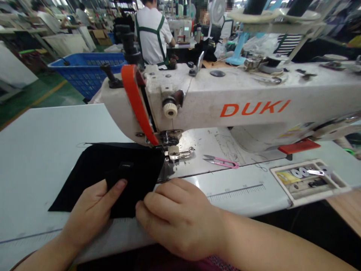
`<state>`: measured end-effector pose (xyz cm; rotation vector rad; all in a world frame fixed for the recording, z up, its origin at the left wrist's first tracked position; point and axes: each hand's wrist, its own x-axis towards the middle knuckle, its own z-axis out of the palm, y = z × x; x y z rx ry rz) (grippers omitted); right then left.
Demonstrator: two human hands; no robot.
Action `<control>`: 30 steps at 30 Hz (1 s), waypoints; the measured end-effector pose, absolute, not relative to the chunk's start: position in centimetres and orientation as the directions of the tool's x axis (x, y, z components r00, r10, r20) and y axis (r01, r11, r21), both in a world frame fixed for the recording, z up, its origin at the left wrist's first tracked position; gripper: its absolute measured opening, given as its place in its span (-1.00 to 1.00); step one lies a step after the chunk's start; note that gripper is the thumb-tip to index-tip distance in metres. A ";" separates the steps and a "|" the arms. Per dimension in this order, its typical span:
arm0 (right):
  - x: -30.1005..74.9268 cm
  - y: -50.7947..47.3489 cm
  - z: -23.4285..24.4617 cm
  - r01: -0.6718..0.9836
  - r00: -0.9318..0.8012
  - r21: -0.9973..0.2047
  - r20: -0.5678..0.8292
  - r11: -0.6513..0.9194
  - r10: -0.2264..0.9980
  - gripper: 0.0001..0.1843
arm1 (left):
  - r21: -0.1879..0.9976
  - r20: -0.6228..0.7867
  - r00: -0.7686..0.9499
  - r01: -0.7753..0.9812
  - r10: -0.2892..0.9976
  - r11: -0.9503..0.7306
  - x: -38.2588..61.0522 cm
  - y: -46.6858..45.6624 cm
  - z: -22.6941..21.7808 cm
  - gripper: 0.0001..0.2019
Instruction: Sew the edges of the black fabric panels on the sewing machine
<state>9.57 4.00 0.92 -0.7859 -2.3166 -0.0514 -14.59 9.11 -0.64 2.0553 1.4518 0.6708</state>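
Observation:
A black fabric piece (96, 169) with rounded corners and a small label lies on the white table, its right edge up against the needle area of the sewing machine (197, 98). My left hand (94, 203) grips its lower part, thumb on top and fingers hidden beneath. At the near right corner of the fabric, my right hand (177, 214) is closed, thumb and forefinger pinching the edge. Pink-handled thread snips (222, 162) rest on the machine bed, beyond my right hand.
A parts tray (282, 188) with small items is set into the table at right. Behind the machine stands a blue basket (87, 71). A person in a white shirt (152, 34) sits farther back. A ruler scale (237, 192) runs along the front edge.

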 end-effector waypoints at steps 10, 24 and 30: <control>11.0 1.9 -1.5 0.569 -0.630 -0.268 0.465 0.777 0.622 -0.78 | 0.448 0.082 0.602 0.689 0.794 -0.569 -15.4 10.1 -0.4 -0.63; 11.3 1.9 -1.9 0.531 -0.641 -0.311 0.462 0.788 0.614 -0.80 | 0.087 0.252 0.900 0.344 0.355 -0.935 -12.0 8.6 -1.1 -0.56; 12.0 1.4 -2.2 0.538 -0.638 -0.316 0.454 0.782 0.622 -0.80 | 0.078 0.160 0.932 0.316 0.325 -0.946 -12.6 7.4 -2.2 -0.54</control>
